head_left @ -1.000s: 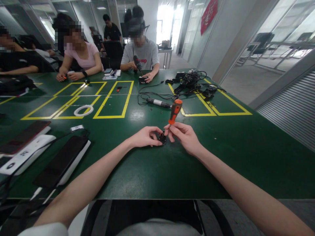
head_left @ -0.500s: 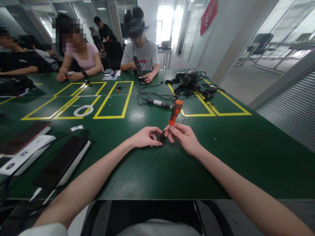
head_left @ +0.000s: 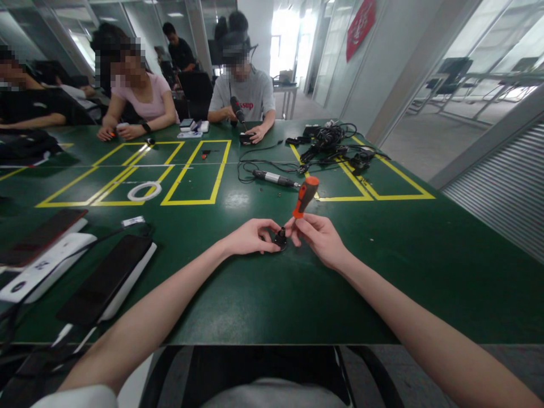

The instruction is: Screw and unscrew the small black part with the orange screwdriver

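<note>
Between my hands a small black round part (head_left: 280, 240) with a short upright post sits on the green table (head_left: 238, 300). My left hand (head_left: 255, 236) grips its left side between thumb and fingers. My right hand (head_left: 318, 235) pinches a screwdriver with an orange and grey handle (head_left: 306, 197) just below that handle. The handle points up and leans to the right. The screwdriver's tip is hidden by my fingers, and I cannot tell whether it touches the black part.
Ahead lies a silver and black corded tool (head_left: 274, 178), with a heap of black cables (head_left: 331, 139) beyond it. A white ring (head_left: 144, 191) and dark phones on white blocks (head_left: 108, 277) are to the left. Across the table a person (head_left: 244, 93) holds a power driver.
The screwdriver's handle has tipped a little further to the right and down. My left hand and the black part have stayed in place.
</note>
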The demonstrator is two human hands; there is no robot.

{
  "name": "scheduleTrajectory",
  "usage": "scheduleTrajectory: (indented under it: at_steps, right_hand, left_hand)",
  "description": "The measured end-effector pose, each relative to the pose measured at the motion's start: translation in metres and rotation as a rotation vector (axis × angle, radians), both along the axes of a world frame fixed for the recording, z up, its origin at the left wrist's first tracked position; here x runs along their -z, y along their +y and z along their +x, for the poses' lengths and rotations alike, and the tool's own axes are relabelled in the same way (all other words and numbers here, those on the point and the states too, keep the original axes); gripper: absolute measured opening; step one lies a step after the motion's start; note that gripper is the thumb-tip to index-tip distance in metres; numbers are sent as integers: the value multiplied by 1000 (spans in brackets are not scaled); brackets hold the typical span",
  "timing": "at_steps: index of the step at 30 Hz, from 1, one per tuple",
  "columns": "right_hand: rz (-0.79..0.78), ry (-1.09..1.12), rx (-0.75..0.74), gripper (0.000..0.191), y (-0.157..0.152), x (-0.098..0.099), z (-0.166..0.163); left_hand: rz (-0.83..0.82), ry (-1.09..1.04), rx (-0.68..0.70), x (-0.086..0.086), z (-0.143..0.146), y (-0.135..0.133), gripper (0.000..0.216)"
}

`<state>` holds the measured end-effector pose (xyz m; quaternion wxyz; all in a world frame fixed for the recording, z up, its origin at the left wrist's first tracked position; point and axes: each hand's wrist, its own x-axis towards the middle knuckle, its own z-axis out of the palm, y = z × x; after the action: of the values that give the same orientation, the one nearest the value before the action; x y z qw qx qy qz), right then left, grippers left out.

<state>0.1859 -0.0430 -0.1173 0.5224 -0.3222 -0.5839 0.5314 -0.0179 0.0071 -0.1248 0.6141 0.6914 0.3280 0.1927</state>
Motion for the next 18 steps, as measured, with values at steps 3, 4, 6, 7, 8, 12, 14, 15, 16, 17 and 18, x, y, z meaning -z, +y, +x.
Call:
scheduleTrajectory:
  at_steps: [3,4,6,7,8,12,14,15,16,17,18]
  right_hand:
    - [10,35,-16,39,0,3,0]
    - [17,45,-15,39,0,4,0]
    - [21,50,4,38,0,5,0]
    - [19,42,22,37,0,5,0]
    - [18,29,43,37,1,4,0]
    - [35,-21,78,40,1,1,0]
    - [32,-13,39,42,1,1,0]
    - [24,-3,18,42,1,1,0]
    - [17,10,0,41,1,1,0]
    - [12,25,-12,39,1,1,-1]
    - [10,38,-17,38,0,2,-1]
  left_hand:
    - [3,-6,-3,-1,1,0,37]
    - [5,-8,-3,-2,1,0,37]
    - [7,-6,3,-2,1,0,36]
    - [9,-4,6,-2,0,0,36]
    - [10,-3,7,-1,0,0,37]
    - [8,-6,-5,1,-1,0,40]
    - [9,0,-6,1,0,1,40]
    - [10,3,-3,1,0,1,39]
    - [12,4,1,1,0,0,38]
    - [14,3,5,0,0,0,37]
    - [14,2,4,0,0,0,37]
